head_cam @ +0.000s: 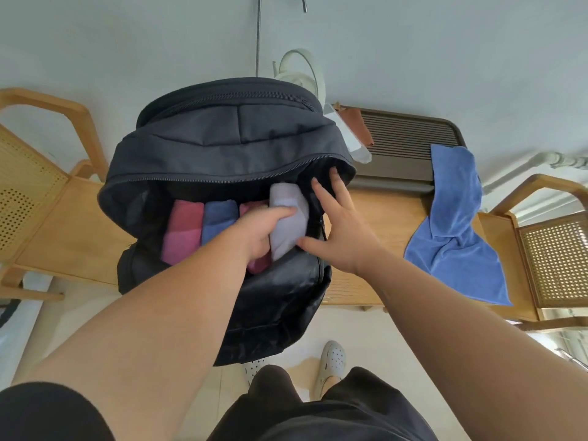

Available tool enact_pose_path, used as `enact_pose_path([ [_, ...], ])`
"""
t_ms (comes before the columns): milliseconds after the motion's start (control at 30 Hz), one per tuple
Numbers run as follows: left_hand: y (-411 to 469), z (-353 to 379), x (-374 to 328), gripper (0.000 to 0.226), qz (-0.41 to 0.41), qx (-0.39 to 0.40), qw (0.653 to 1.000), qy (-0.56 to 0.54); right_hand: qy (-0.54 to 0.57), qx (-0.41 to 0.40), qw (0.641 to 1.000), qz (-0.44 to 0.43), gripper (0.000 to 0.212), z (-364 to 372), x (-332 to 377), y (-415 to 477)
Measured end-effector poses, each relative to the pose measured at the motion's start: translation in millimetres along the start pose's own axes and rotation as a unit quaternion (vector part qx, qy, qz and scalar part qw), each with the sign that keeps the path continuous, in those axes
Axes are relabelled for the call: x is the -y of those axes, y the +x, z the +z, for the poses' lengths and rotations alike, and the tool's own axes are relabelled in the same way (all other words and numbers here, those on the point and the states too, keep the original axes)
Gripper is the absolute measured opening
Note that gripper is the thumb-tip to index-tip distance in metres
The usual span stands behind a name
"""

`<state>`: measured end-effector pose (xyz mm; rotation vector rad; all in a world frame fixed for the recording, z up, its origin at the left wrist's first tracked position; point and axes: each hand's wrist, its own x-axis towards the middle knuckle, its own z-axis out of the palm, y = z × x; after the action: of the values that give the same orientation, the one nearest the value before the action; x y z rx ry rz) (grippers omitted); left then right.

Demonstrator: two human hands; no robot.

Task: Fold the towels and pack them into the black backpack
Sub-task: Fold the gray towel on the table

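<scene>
Now your left hand (270, 232) grips a grey folded towel (288, 211) in the black backpack (222, 138), right hand (339, 227) spread on its rim.

Your wooden bench (397, 218) carries two things. Black backpack (222, 138): stands on the left part, main zip open, base overhanging the front edge. Blue towel (455, 237): unfolded and crumpled, well right of the backpack, top end draped over a grey slatted unit (407, 138) behind.

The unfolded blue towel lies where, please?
Head view, right side: the blue towel is draped from the slatted tray onto the bench, right of the backpack.
</scene>
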<state>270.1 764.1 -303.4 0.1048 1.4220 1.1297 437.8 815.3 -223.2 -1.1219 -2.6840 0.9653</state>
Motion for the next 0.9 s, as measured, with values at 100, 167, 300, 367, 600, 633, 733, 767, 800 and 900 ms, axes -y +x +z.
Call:
enact_pose_path([
  [100, -3, 7, 6, 0.081, 0.046, -0.048, 0.984, 0.163, -0.021, 0.001, 1.000, -0.005, 0.108, -1, 1, -7],
  [167, -8, 9, 11, 0.074, 0.119, -0.129, 0.912, 0.370, -0.046, 0.001, 0.999, -0.003, 0.105, 1, 1, -12],
  [300, -20, 7, 6, 0.067, 0.236, -0.158, 0.717, 0.636, -0.066, 0.002, 0.998, 0.000, 0.097, 8, -3, -18],
  [367, -26, 0, -2, 0.058, 0.299, -0.134, 0.573, 0.751, -0.065, 0.005, 0.998, 0.005, 0.093, 8, -5, -18],
  [600, -15, -57, -1, 0.067, 0.389, 0.119, 0.206, 0.890, -0.218, 0.008, 0.975, -0.035, 0.075, 9, -19, -20],
  [633, -12, -60, 1, 0.068, 0.366, 0.125, 0.193, 0.902, -0.242, 0.014, 0.969, -0.039, 0.075, 9, -20, -22],
  [733, -12, -47, 4, 0.073, 0.309, 0.109, 0.178, 0.928, -0.298, 0.043, 0.951, -0.070, 0.086, 12, -24, -30],
  [767, -10, -41, 7, 0.069, 0.298, 0.101, 0.180, 0.932, -0.309, 0.046, 0.947, -0.077, 0.090, 14, -26, -32],
  [800, -8, -35, 10, 0.064, 0.291, 0.092, 0.187, 0.934, -0.314, 0.042, 0.945, -0.080, 0.092, 16, -27, -34],
  [900, 0, -26, 16, 0.060, 0.299, 0.045, 0.233, 0.924, -0.307, 0.021, 0.948, -0.082, 0.085, 21, -31, -36],
])
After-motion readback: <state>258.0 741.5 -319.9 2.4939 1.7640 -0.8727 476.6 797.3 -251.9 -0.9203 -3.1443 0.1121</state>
